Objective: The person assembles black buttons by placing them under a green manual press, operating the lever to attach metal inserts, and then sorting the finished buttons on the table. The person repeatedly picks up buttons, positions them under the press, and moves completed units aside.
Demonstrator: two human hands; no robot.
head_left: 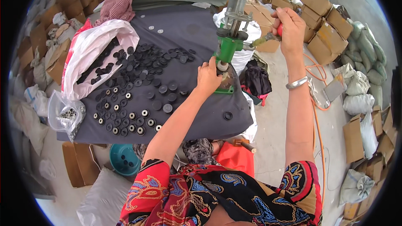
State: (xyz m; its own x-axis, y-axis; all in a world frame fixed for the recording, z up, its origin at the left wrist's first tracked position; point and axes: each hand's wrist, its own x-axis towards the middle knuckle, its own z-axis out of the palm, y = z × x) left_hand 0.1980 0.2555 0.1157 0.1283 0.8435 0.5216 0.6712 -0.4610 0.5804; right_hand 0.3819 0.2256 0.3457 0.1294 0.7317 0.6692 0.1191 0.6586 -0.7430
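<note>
A green hand press (229, 48) with a threaded steel column stands at the right end of the dark cloth-covered table (201, 121). Raised at the right, my right hand (289, 29) is closed round the red knob (279, 29) of the press lever (263, 40). My left hand (208, 77) is at the foot of the press, fingers bent in under the ram; what they pinch is hidden. Left of it lie many black round discs (146, 60), some loose and some piled. Nearer to me are black rings, several with metal centres (132, 116). A single black ring (228, 115) lies near the front right.
A white sack (98, 37) spills black discs at the left, beside a clear bag of small metal parts (67, 115). A teal bucket (124, 159) is below the table edge. An orange hose (318, 142) runs along the floor at right, near cardboard boxes (331, 37).
</note>
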